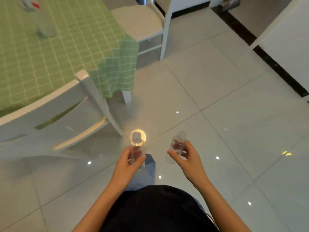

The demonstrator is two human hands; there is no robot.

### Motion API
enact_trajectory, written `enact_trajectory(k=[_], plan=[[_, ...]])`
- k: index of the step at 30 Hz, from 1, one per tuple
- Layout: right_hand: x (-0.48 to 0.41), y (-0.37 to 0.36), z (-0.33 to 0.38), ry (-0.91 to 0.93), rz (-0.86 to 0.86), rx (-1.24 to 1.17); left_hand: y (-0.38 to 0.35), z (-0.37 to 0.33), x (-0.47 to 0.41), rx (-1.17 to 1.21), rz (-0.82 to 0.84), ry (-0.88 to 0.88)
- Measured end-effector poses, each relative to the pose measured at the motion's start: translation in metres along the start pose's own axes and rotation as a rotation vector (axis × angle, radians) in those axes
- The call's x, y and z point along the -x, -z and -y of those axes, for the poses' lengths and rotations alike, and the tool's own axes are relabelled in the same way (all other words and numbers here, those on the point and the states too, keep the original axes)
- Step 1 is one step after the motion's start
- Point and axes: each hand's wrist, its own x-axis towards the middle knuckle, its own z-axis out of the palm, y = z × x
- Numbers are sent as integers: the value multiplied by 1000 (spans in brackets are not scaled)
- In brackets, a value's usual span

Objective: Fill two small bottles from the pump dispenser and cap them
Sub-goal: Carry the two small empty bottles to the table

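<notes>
Hands each gripping a bottle, left hand round clear capped bottle, right hand round second clear bottle

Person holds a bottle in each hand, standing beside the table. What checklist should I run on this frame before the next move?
1. Left hand grips left bottle: ok.
2. Right hand grips right bottle: ok.
3. Bottles over the table: not ok, both held above the floor.
4. Pump dispenser found: cannot tell; only a blurred object stands on the table.
5. Bottles empty and uncapped: cannot tell, too blurred.
</notes>
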Motion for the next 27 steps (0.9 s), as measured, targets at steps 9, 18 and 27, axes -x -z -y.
enact_trajectory(k=[9, 18, 27], plan=[[-120, 43, 41, -28, -120, -102, -21, -81, -144, -5, 95, -63], [-247, 96, 66, -2, -81, -123, -58, -134, -247, 11, 22, -40], [-394, 177, 109, 90, 142, 11, -131, -203, -339, 116, -187, 1]])
